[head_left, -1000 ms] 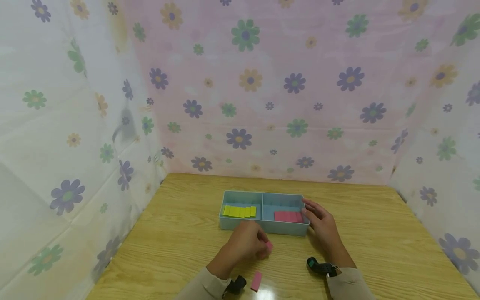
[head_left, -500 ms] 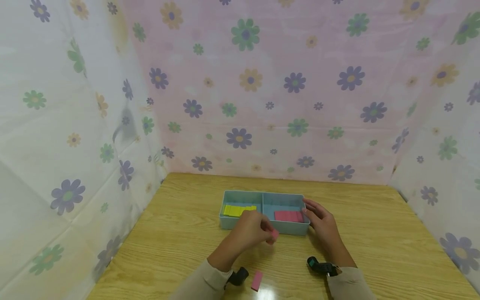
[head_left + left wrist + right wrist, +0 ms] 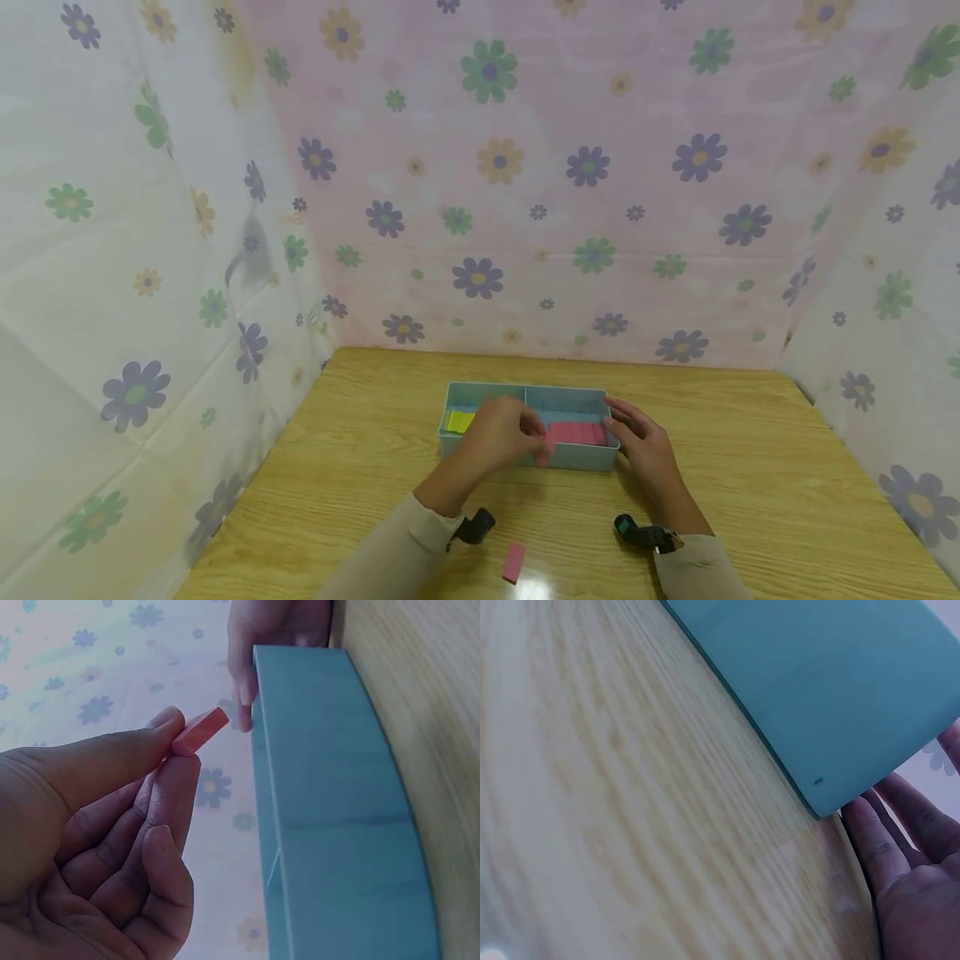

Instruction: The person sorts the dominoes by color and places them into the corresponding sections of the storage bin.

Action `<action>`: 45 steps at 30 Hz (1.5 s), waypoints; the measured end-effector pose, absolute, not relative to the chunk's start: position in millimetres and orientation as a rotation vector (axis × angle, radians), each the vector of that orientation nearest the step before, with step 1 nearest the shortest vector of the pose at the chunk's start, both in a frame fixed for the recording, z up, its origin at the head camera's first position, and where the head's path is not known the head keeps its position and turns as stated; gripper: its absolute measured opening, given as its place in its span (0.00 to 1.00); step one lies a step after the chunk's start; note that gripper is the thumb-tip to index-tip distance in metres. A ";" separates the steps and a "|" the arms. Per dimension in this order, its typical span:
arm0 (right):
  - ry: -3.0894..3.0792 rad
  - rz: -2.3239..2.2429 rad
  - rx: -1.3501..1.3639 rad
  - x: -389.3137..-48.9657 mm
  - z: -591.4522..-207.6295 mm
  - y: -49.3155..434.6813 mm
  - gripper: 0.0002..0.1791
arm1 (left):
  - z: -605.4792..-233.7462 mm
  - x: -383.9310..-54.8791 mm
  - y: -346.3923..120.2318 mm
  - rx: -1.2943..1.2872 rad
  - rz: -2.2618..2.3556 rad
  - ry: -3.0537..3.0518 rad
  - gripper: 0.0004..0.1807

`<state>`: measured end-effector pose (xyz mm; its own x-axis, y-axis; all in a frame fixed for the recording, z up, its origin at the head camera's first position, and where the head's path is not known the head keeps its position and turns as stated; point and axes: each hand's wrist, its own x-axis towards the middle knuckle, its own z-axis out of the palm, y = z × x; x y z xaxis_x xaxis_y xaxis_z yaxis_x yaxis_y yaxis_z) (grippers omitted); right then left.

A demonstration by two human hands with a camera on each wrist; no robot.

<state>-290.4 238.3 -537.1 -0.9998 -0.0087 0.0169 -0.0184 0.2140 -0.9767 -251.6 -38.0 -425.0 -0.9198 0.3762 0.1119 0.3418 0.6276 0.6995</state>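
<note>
My left hand [image 3: 498,433] pinches a small flat pink block [image 3: 201,733] between thumb and forefinger, by the front wall of a pale blue two-compartment box [image 3: 577,457]. At the box's right end, my right hand [image 3: 648,458] holds the rim, its thumb over the edge and other fingers against the outer wall. A row of pink blocks [image 3: 576,433] lies in the right compartment. Yellow blocks [image 3: 459,422] lie in the left one, partly hidden by my left hand. One loose pink block [image 3: 513,563] rests on the table in front.
The wooden table [image 3: 360,467] carries the box near its middle. Flowered cloth [image 3: 525,208] stands behind the table and along both sides. A black wrist camera [image 3: 476,527] sits on my left wrist, another camera [image 3: 637,533] on my right.
My left hand has lifted the pink block from near the table and carried it forward to the box's front rim. The right hand, box and loose block stay where they were.
</note>
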 end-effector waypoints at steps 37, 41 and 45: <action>-2.403 1.984 0.070 -288.2 -535.2 236.7 0.30 | -406.9 -310.0 -15.0 0.415 1.164 2.728 0.06; -2.412 1.975 0.068 -288.0 -535.8 237.2 0.31 | -408.7 -315.8 -11.1 0.343 1.171 2.685 0.05; -2.406 1.989 0.071 -288.9 -537.5 238.2 0.31 | -410.7 -320.3 -7.6 0.299 1.178 2.655 0.03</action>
